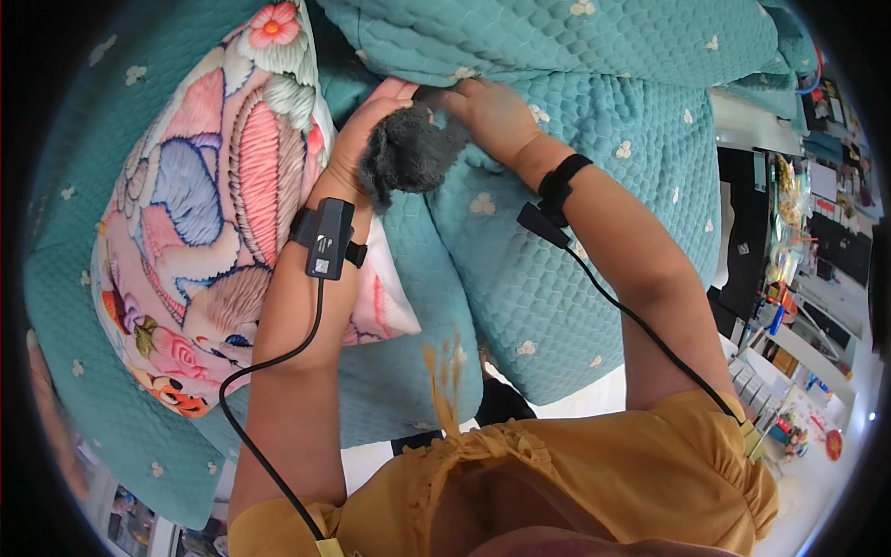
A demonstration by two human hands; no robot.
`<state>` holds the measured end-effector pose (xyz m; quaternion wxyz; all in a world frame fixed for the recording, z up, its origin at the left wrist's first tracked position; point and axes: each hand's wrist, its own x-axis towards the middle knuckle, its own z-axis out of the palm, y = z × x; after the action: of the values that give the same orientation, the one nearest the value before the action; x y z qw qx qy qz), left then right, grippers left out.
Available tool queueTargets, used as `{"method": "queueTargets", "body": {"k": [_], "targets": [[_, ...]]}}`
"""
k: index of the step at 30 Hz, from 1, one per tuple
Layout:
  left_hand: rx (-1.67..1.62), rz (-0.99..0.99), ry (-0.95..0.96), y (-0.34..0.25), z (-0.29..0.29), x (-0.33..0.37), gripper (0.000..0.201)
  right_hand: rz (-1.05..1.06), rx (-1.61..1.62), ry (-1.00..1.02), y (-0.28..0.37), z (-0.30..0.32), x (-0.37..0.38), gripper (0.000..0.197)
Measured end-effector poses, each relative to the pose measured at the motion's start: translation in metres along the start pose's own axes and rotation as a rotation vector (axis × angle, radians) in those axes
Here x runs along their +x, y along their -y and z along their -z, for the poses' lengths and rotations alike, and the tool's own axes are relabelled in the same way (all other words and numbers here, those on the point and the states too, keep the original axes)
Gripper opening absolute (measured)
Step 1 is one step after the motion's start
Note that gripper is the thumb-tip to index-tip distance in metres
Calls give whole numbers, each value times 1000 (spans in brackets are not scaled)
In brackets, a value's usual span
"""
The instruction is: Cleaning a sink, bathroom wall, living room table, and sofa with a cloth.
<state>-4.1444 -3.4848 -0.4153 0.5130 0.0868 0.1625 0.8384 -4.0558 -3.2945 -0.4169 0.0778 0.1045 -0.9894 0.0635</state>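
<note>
A dark grey, fluffy bundle [413,153], like a plush or fleecy piece, is between my two hands over the bed cover. My left hand [357,135] wraps round its left side, and most of its fingers are hidden behind it. From the upper right, my right hand [497,119] comes in with curled fingers at the bundle's top edge. The fingertips there are partly hidden and slightly blurred. Beside my left forearm lies a pink pillow [195,213] with a colourful embroidery-like print. Under everything spreads a teal quilted cover [566,269] with small white flowers.
Folds of the teal quilt [557,37] rise at the far side. Black wrist-strapped devices [327,239] trail cables along both forearms. Cluttered shelves and a desk [789,306] stand at the right. At the left edge another bare limb [56,418] shows by the quilt.
</note>
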Motion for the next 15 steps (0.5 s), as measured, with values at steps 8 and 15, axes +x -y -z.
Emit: {"method": "queueTargets", "body": {"k": [8,15], "targets": [[170,-92,-43,2,-22,8,59,-142,238,397,0,-21,77,23],[291,7,-138,-13,11,3,61,-323,773,230,-1,-50,75,25]]}}
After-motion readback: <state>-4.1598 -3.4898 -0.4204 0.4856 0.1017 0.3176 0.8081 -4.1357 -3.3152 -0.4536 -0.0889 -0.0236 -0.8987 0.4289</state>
